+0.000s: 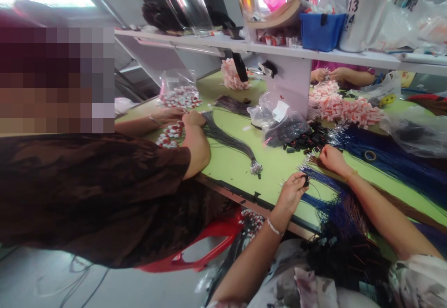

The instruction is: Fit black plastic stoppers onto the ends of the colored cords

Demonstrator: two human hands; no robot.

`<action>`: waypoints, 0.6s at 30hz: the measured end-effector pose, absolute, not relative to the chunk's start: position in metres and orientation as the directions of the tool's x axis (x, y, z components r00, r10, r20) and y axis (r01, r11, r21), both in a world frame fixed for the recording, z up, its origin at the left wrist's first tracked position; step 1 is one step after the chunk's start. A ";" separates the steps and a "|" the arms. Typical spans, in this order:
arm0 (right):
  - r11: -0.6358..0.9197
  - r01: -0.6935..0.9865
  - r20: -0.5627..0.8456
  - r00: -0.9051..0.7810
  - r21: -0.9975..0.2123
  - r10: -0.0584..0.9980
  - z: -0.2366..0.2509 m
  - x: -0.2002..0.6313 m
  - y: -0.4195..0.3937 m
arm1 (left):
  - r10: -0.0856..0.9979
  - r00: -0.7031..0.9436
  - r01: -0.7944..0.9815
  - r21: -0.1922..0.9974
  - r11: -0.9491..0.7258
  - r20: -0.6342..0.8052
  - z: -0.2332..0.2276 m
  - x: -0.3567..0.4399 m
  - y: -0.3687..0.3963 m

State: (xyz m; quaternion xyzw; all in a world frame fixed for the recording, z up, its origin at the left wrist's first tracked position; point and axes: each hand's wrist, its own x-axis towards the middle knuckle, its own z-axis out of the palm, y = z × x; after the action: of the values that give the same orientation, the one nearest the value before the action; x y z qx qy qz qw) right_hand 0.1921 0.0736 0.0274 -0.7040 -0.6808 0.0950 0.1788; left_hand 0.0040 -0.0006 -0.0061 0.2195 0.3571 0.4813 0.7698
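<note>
Black plastic clip (306, 180) pinched in left hand (291, 192); right hand (331, 159) closed on blue wires (324, 182). Looks light, rigid, small; wires limp, best held near tips.

Setting: small hand-assembly workshop
Evidence: shared green worktable (240, 163) strewn with blue wire bundles (384, 152), small black plastic connectors (309, 141), bagged red-and-white parts (179, 96)
Staffing: co-workers seated alongside
</note>
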 end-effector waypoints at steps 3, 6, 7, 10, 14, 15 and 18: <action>0.086 0.747 0.157 0.024 -0.659 0.987 0.031 0.192 0.059 | 0.897 0.284 -0.592 0.674 0.442 -0.339 -0.004 0.004 0.000; 0.153 0.551 0.155 -0.044 -0.821 0.987 0.033 0.186 0.038 | 0.889 0.302 -0.590 0.664 0.459 -0.345 -0.003 0.005 0.001; 0.156 0.510 0.147 -0.058 -0.846 0.987 0.033 0.183 0.030 | 0.886 0.307 -0.591 0.660 0.464 -0.348 -0.002 0.005 0.001; 0.143 0.473 0.123 -0.075 -0.869 0.990 0.032 0.174 0.010 | 0.877 0.329 -0.598 0.641 0.481 -0.351 -0.002 0.008 0.002; 0.158 0.534 0.138 -0.078 -0.831 0.987 0.028 0.167 -0.004 | 0.871 0.349 -0.607 0.624 0.491 -0.345 -0.004 0.011 0.002; 0.170 0.554 0.154 -0.076 -0.815 0.985 0.027 0.166 -0.006 | 0.872 0.347 -0.611 0.622 0.490 -0.346 -0.004 0.011 0.002; 0.199 0.607 0.198 -0.069 -0.769 0.978 0.027 0.164 -0.009 | 0.873 0.344 -0.620 0.614 0.488 -0.346 -0.004 0.011 0.002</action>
State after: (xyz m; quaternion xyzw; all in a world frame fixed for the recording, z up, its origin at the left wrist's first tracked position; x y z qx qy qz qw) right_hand 0.1644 -0.0086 0.0272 -0.5786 -0.6848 0.2564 0.3613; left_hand 0.0111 0.0017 -0.0045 0.1914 0.3298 0.4684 0.7970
